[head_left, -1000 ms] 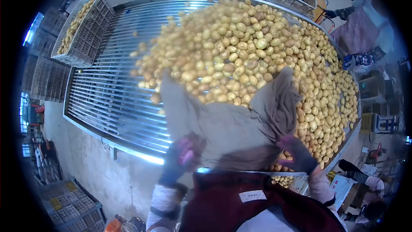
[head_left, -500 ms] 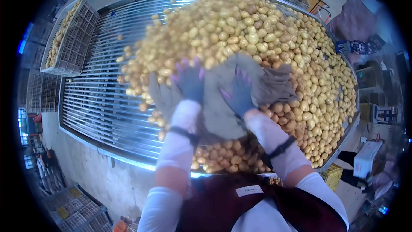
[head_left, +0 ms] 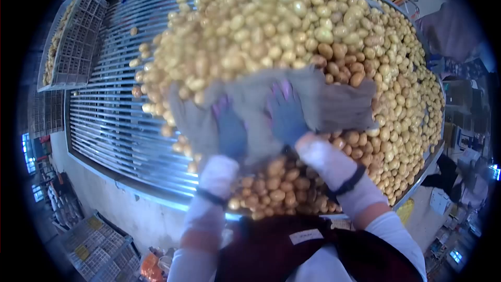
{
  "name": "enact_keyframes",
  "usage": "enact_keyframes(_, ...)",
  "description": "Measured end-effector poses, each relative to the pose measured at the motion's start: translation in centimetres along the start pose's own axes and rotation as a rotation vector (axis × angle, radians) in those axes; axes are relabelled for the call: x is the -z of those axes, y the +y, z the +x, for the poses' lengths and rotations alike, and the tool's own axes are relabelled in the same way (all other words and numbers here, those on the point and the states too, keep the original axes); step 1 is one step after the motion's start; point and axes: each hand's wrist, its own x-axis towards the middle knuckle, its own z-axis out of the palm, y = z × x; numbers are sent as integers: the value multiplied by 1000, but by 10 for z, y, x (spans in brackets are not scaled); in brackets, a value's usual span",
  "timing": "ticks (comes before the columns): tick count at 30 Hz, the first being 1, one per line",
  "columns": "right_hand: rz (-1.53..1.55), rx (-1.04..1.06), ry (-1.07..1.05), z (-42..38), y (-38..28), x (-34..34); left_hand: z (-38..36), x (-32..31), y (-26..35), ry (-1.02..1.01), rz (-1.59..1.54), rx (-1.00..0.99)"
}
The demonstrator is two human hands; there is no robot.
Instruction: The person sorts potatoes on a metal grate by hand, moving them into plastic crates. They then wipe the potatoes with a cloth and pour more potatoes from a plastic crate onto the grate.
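A grey-brown cloth [head_left: 261, 125] lies bunched over a large heap of yellow-brown potatoes [head_left: 292, 26]. My left hand [head_left: 229, 125], in a grey glove with pink fingertips, presses flat on the cloth with its fingers spread. Beside it on the right, my right hand [head_left: 284, 112], gloved the same way, also rests on the cloth, fingers stretched out. The cloth's folded end reaches right over the heap. Darker, browner potatoes [head_left: 276, 188] show between my forearms and near the cloth's right end. Some of the potatoes are blurred.
The heap sits on a metal roller table [head_left: 125, 104], with bars showing on the left. A crate of potatoes [head_left: 78, 47] stands at its upper left edge. More crates [head_left: 102, 250] are stacked on the floor at lower left. Another person [head_left: 449, 31] is at the upper right.
My hands have drawn closer together, and my left hand is lower on the cloth. The cloth's right end has shifted right. The whole view has also moved a little.
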Motion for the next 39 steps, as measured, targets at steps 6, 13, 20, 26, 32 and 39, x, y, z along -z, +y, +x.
enact_keyframes(6, -43, -13, 172, 52, -17, -8, 40, -6, -47, 117, -124, -77)
enact_keyframes(13, 190, 203, -155, -90, -18, 20, -92, 38, 29, -233, 105, -178)
enact_keyframes(20, 220, -144, -305, 41, -21, 8, 28, 28, -12, -19, -247, 2)
enact_keyframes(26, -180, -41, -168, 23, -33, -9, 18, 36, -7, 11, 178, -30)
enact_keyframes(32, 278, 231, -254, -70, -11, 22, -68, 42, 33, -292, 38, -102)
enact_keyframes(39, -31, 14, -92, 60, -20, -11, 36, 15, -2, 88, 350, 44)
